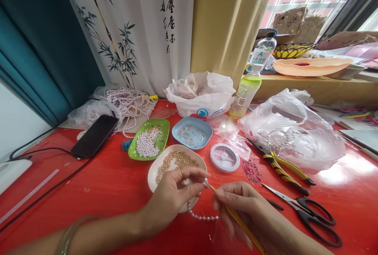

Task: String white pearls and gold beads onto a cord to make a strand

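My left hand [174,196] is closed in a pinch on one end of a short strand of pearl beads [202,217], which droops in a loop between my hands. My right hand [239,207] grips a yellow-handled tool [240,223] whose tip meets the strand by my left fingertips. Both hands hover over the near edge of a white dish of small gold beads [177,161] on the red table [112,184].
Behind it stand a green dish of pearls [149,138], a blue dish of metal pins [191,133] and a spool of clear thread [225,157]. Yellow-handled pliers [283,168] and black scissors [310,211] lie right. A phone [95,135], plastic bags [291,129] and a bottle [251,81] sit further back.
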Motion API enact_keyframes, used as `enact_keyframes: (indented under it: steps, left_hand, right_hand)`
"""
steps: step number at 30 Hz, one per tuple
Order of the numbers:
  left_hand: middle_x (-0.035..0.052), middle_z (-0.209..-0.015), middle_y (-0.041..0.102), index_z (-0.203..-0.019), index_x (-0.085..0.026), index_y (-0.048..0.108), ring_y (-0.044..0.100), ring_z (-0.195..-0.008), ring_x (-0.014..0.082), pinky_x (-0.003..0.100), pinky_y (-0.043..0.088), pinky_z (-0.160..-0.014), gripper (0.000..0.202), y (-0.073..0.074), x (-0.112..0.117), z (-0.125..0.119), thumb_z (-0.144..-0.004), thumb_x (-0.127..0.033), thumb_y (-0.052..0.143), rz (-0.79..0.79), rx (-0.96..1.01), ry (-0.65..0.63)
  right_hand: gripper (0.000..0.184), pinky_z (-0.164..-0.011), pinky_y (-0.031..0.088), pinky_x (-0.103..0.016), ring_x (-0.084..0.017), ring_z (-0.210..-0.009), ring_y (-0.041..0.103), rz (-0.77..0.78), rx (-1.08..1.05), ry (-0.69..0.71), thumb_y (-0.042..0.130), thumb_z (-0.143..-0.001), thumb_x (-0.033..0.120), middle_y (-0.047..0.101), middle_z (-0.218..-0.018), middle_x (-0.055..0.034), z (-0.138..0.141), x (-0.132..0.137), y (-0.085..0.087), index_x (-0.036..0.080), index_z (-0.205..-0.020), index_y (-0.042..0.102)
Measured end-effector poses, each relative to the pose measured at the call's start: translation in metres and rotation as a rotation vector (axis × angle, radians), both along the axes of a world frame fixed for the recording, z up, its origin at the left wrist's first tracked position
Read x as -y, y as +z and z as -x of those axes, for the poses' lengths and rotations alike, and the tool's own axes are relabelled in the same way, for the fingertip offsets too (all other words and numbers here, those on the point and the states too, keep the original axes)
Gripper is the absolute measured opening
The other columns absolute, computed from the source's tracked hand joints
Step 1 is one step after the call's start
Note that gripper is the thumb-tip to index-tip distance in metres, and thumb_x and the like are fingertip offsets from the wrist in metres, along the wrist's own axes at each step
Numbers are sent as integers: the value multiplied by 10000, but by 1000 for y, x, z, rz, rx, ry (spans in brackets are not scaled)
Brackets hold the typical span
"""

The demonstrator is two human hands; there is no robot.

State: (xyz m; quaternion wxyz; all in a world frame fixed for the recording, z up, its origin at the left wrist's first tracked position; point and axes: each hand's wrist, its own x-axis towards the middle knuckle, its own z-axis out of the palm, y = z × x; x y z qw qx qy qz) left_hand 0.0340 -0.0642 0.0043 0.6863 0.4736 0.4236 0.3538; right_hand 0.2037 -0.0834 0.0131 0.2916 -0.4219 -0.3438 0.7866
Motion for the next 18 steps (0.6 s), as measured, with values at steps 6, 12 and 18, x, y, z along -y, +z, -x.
enact_keyframes:
  steps: [6, 12, 18]
  left_hand:
    - [4, -723, 598, -872, -177, 642, 530, -628, 99, 209, 397, -577, 231, -1, 0, 0, -674, -295, 652, -5, -2, -1]
    - [0, -718, 626, -849, -173, 652, 549, -665, 96, 217, 413, -644, 204, 1, 0, -1, -669, -268, 665, 20, 51, 0]
    - [8, -681, 653, -832, -171, 669, 557, -645, 103, 224, 411, -624, 251, -1, 0, -1, -622, -304, 703, 55, 38, 54]
  right_hand:
    - [292, -259, 170, -111, -2, -233, 360, -8, 18, -2, 582, -725, 356, 549, -366, 5, 1, -1, -1, 103, -579, 596]
    - [354, -286, 191, -115, -2, -251, 341, -128, 169, -49, 543, -746, 432, 501, -364, 40, 4, 3, -2, 127, -566, 539]
    - [412, -337, 260, -136, -23, -300, 386, -338, 429, 7, 458, -795, 464, 450, -391, 57, 4, 6, -3, 151, -527, 473]
